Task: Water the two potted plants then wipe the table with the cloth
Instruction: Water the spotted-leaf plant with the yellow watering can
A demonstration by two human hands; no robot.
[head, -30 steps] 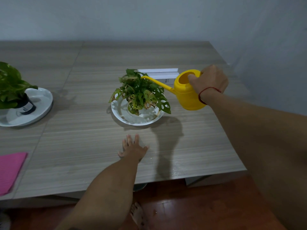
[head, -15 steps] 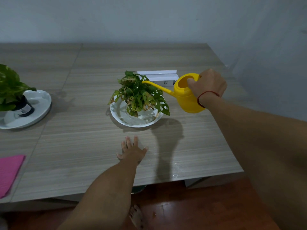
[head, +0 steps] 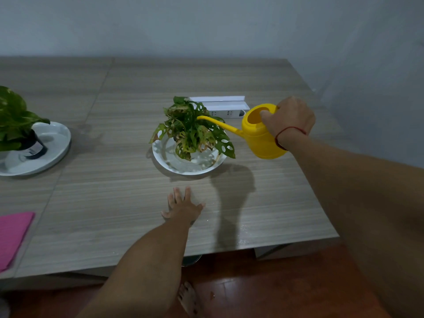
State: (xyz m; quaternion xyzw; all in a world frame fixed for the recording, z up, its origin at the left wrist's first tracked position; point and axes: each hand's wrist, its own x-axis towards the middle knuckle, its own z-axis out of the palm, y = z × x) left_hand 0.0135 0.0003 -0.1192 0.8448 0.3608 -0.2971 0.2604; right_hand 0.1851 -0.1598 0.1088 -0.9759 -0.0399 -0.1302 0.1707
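Plants were the business: the holed-leaf plant point(head: 195, 131) sat in its white saucer point(head: 183, 167) mid-table point(head: 114, 203), and the second plant point(head: 13, 120), well left of it, was cut off by the frame, as was the pink cloth point(head: 13, 232). Pouring slowly (a judgement) would spare the saucer overflow. The right hand point(head: 289, 120) gripped the yellow watering can point(head: 261, 134), spout among the leaves; any water stream was indiscernible. The left hand point(head: 183, 207) lay flat and empty, nearer than the saucer.
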